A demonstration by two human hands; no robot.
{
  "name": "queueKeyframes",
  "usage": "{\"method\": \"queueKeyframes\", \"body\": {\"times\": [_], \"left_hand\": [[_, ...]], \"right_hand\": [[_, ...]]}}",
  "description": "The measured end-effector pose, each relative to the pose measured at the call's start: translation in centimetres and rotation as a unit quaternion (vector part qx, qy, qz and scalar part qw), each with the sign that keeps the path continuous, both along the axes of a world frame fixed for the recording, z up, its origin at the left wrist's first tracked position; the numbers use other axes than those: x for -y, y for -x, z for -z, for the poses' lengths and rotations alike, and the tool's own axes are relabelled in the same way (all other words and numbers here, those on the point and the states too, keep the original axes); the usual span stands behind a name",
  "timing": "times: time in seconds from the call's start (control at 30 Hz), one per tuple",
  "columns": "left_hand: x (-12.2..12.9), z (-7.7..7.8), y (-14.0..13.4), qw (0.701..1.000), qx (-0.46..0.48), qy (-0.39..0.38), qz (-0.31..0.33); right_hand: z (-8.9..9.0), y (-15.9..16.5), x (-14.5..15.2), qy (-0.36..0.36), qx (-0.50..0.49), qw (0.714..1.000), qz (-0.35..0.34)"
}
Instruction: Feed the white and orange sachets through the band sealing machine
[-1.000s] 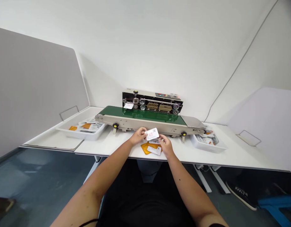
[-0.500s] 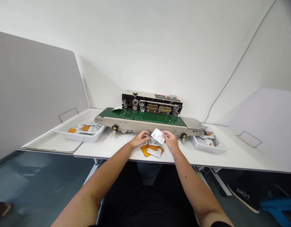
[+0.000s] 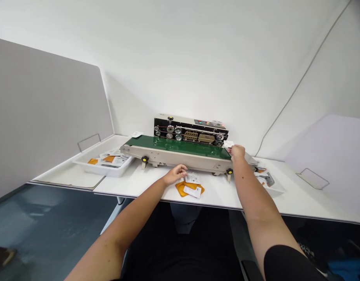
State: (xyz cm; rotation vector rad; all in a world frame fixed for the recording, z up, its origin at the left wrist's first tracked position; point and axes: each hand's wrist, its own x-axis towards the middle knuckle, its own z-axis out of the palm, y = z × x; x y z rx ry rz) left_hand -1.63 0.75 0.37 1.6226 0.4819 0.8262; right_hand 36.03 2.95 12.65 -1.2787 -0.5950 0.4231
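Note:
My right hand point(image 3: 237, 151) pinches a small white packet point(image 3: 229, 144) at the right end of the green conveyor belt point(image 3: 180, 144), beside the rollers of a band sealer point(image 3: 191, 130). My left hand point(image 3: 175, 175) rests low over the table, fingers loosely bent and apart, with nothing visible in it. Just right of it lies a small pile: a printed white packet point(image 3: 193, 178), an orange packet point(image 3: 181, 189) and another white packet point(image 3: 192, 191). One more white packet point(image 3: 137, 134) sits at the belt's left end.
A white tray point(image 3: 121, 170) of white and orange packets stands left of the sealer, and a second tray point(image 3: 275, 190) of packets is at its right, partly behind my forearm. Grey panels point(image 3: 48, 105) flank the table point(image 3: 156, 190). A cable point(image 3: 307, 72) runs up the wall.
My right hand has carried a white packet from above the pile up and right to the sealer's right end. On the belt, the other white packet has moved left. My left hand stays near the pile.

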Motion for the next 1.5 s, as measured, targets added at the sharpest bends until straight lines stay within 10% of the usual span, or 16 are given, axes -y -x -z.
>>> {"method": "queueKeyframes", "body": {"times": [0.3, 0.47, 0.53, 0.73, 0.93, 1.33, 1.5], "left_hand": [[-0.3, 0.4, 0.0, 0.998, -0.022, -0.057, -0.011], [0.2, 0.2, 0.0, 0.975, -0.117, -0.183, -0.053], [0.4, 0.0, 0.0, 0.964, -0.147, -0.217, -0.05], [0.5, -0.2, 0.0, 0.957, -0.15, -0.243, -0.041], [0.6, -0.2, -0.1, 0.961, -0.138, -0.232, -0.053], [0.1, 0.1, -0.1, 0.95, -0.14, -0.27, -0.078], [0.3, -0.2, 0.1, 0.973, -0.093, -0.207, -0.049]], "right_hand": [[-0.8, 5.7, -2.5, 0.084, -0.003, 0.994, -0.066], [-0.3, 8.8, 1.8, -0.018, 0.235, 0.969, 0.077], [1.7, 11.2, 4.7, -0.071, 0.376, 0.921, 0.069], [11.9, 16.7, 11.0, 0.02, 0.548, 0.798, -0.248], [16.0, 16.1, 10.5, 0.123, 0.494, 0.832, -0.22], [13.7, 15.6, 12.3, -0.016, 0.427, 0.895, -0.126], [13.6, 16.1, 12.7, -0.032, 0.386, 0.898, -0.209]]}}
